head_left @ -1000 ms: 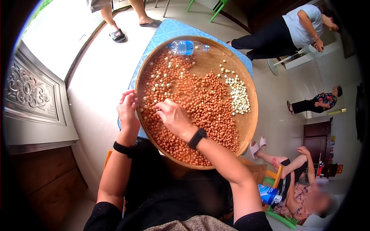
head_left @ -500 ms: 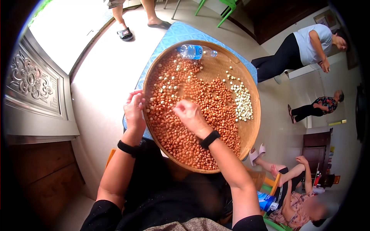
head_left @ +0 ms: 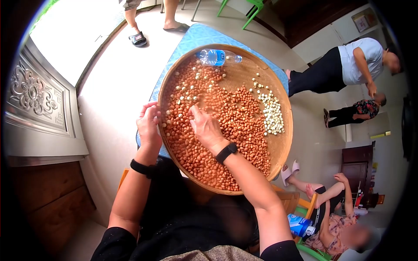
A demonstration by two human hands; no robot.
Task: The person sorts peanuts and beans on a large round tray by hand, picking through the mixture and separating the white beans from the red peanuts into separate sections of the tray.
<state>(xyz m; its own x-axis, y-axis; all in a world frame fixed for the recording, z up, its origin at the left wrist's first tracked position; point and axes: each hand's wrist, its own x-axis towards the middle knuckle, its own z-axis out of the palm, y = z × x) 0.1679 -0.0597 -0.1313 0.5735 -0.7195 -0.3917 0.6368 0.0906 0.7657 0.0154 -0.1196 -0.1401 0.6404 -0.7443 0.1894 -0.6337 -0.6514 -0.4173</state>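
A round woven tray holds many reddish-brown nuts or seeds. Pale ones form a pile at its right side, and more lie scattered among the brown ones at the upper left. My right hand is over the brown ones left of the middle, thumb and fingers bent; whether anything is between the fingertips is too small to tell. At the tray's left rim is my left hand, its fingers curled close together, contents not visible. A clear plastic bottle with a blue label lies inside the far edge.
The tray rests on a blue-covered table. One person stands at the upper right, another farther back, and one sits at the lower right near a blue bottle. Someone's legs show beyond the table.
My right hand first moved right across the nuts, then back left and slightly up, its fingers extending a little. The standing person in the pale shirt has shifted right. My left hand stays by the rim.
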